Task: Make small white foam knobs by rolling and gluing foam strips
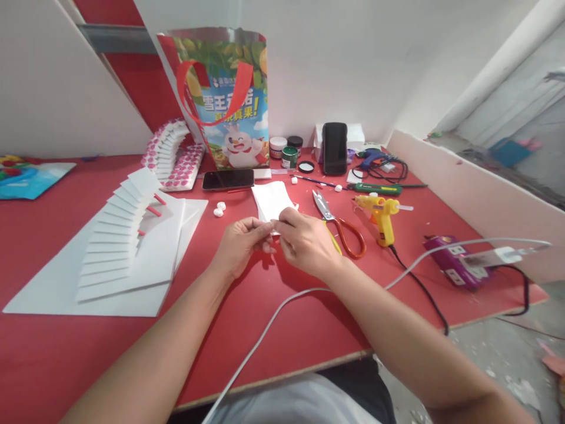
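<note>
Above the red table, my left hand [243,242] and my right hand [304,240] meet at the fingertips. Both are pinched together, and whatever lies between them is too small or hidden to name. Just behind the hands lies a stack of white paper [270,199], partly covered by my right hand. Scissors with orange handles [351,237] rest beside my right hand, with a yellow object [333,237] partly under them. Small white pieces [219,209] sit behind and left of my left hand.
White stepped paper [108,238] lies on sheets at left. A patterned bag [238,112], black phone [228,179], and paint jars [289,157] stand or lie behind. At right are a yellow glue gun [383,219], purple box [454,262] and a white cable [273,321] crossing the front.
</note>
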